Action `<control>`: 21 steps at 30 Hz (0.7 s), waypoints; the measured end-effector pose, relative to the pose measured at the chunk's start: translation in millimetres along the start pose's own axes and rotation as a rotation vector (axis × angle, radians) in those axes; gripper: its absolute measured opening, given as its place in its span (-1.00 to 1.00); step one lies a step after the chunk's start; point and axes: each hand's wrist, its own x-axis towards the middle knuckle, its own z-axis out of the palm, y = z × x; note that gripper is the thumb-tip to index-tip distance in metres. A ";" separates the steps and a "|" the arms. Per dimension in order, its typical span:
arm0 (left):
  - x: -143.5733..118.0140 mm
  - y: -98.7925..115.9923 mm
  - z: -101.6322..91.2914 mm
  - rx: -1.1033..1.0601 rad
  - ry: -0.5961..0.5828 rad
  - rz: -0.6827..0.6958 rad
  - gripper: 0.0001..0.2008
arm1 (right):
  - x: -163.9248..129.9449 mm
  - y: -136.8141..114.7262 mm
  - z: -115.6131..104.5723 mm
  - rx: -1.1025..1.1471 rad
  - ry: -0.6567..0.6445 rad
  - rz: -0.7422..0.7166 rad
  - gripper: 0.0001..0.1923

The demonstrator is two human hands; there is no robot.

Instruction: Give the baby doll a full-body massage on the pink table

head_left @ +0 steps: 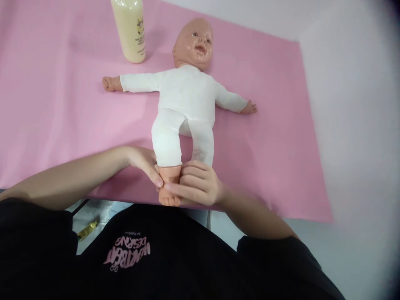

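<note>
A baby doll (187, 91) with a white cloth body lies face up, its arms spread and its feet toward me. My left hand (145, 164) grips the lower leg on the left side, thumb at the ankle and the other fingers hidden behind it. From the other side, my right hand (200, 183) closes on the same bare foot (169, 196), its index finger laid across the ankle. The doll's other foot is hidden behind my right hand.
A pink cloth (265, 158) covers the table under the doll. A pale yellow bottle (129, 33) stands at the back left, near the doll's arm. Below the table edge a shiny gold-coloured item (88, 230) shows at the lower left.
</note>
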 end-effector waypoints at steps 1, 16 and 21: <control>0.7 -1.1 -1.3 0.008 -0.032 -0.010 -0.47 | -0.4 0.9 -0.3 0.000 -0.044 0.047 -0.68; 10.0 4.5 8.7 -0.141 -0.247 -0.015 -0.73 | 1.6 0.4 -2.1 -0.038 -0.058 -0.072 -0.85; 10.8 2.8 8.7 -0.065 -0.140 0.015 -0.63 | 9.4 -2.8 -8.7 -0.022 -0.196 -0.043 -0.65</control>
